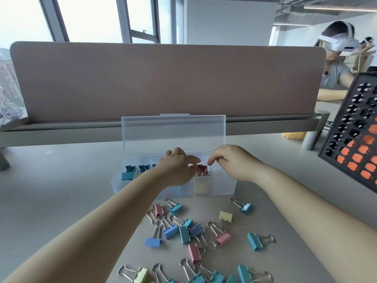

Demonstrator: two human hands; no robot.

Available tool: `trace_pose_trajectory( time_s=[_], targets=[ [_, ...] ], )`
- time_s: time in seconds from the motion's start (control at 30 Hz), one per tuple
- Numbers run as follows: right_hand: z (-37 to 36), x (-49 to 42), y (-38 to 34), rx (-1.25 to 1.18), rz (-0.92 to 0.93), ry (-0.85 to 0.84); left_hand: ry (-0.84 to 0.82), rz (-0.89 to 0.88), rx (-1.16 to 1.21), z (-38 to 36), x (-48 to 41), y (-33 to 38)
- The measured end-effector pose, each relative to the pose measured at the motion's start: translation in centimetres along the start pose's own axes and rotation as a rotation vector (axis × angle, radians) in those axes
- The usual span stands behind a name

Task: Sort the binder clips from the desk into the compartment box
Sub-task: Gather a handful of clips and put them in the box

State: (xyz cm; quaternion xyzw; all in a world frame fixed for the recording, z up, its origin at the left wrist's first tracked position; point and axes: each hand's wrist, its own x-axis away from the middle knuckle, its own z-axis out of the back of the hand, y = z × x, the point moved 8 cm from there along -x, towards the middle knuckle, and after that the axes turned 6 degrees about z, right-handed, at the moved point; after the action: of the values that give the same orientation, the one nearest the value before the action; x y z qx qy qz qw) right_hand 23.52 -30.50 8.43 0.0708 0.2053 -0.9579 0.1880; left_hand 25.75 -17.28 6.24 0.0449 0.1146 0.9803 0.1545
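Settling a pink clip among its own colour

The left hand (175, 168) fingers touch the pink clips (203, 169) in the compartment box (224, 186), though I cannot tell whether they pinch one. The right hand (234, 162) fingers hang loosely curled and empty just beside. Best to lay the clip flat. The loose clips (184, 231) lie on the desk (61, 190), nearer than the fingers.

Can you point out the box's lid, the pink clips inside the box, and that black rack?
box lid (173, 131): head view, middle of the raised clear panel.
pink clips (202, 168): head view, a pink body in its compartment.
black rack (350, 125): head view, its perforated front face.
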Motion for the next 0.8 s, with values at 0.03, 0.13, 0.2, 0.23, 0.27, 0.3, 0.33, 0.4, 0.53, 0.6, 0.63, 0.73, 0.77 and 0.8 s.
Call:
trace_pose_trajectory(
  time_s=[0.03, 0.13, 0.2, 0.23, 0.27, 0.3, 0.33, 0.4, 0.53, 0.6, 0.63, 0.73, 0.77, 0.8],
  targets=[
    [0.5, 0.5, -0.2, -0.038, -0.001, 0.045, 0.046, -0.011, 0.042, 0.5, 0.4, -0.3],
    [1.7, 3.0, -0.5, -0.196, -0.014, 0.203, 0.257, -0.076, 0.194, 3.1, 2.9, -1.6],
    [2.1, 5.1, -0.5, -0.249, 0.0, 0.323, 0.382, -0.09, 0.302, 4.6, 5.7, -3.3],
    [2.1, 6.2, -0.5, -0.256, 0.005, 0.371, 0.427, -0.082, 0.329, 5.0, 7.1, -4.5],
    [1.9, 7.2, -0.3, -0.249, 0.0, 0.397, 0.444, -0.059, 0.353, 5.0, 8.4, -5.7],
    [1.4, 8.1, -0.1, -0.239, -0.014, 0.4, 0.44, -0.032, 0.386, 4.7, 9.4, -7.0],
    [0.7, 8.8, 0.3, -0.227, -0.04, 0.384, 0.413, 0.0, 0.422, 4.2, 10.2, -8.2],
    [-1.2, 9.8, 1.5, -0.213, -0.118, 0.304, 0.321, 0.086, 0.467, 2.5, 11.5, -10.5],
    [-4.1, 11.2, 2.5, -0.16, -0.225, 0.086, 0.132, 0.221, 0.371, -1.1, 13.1, -12.5],
    [-4.5, 11.5, 1.5, -0.07, -0.176, 0.058, 0.107, 0.232, 0.329, -2.2, 13.2, -12.5],
    [-4.3, 11.5, 1.1, -0.048, -0.15, 0.087, 0.126, 0.236, 0.301, -2.5, 13.1, -12.4],
    [-3.9, 11.6, 0.8, -0.061, -0.163, 0.152, 0.241, 0.276, 0.238, -2.5, 13.0, -12.1],
    [-3.8, 11.6, 0.8, -0.075, -0.17, 0.158, 0.278, 0.272, 0.232, -2.4, 13.0, -12.0],
    [-3.7, 11.7, 0.7, -0.105, -0.172, 0.165, 0.301, 0.261, 0.233, -2.3, 13.0, -11.8]
  ],
)
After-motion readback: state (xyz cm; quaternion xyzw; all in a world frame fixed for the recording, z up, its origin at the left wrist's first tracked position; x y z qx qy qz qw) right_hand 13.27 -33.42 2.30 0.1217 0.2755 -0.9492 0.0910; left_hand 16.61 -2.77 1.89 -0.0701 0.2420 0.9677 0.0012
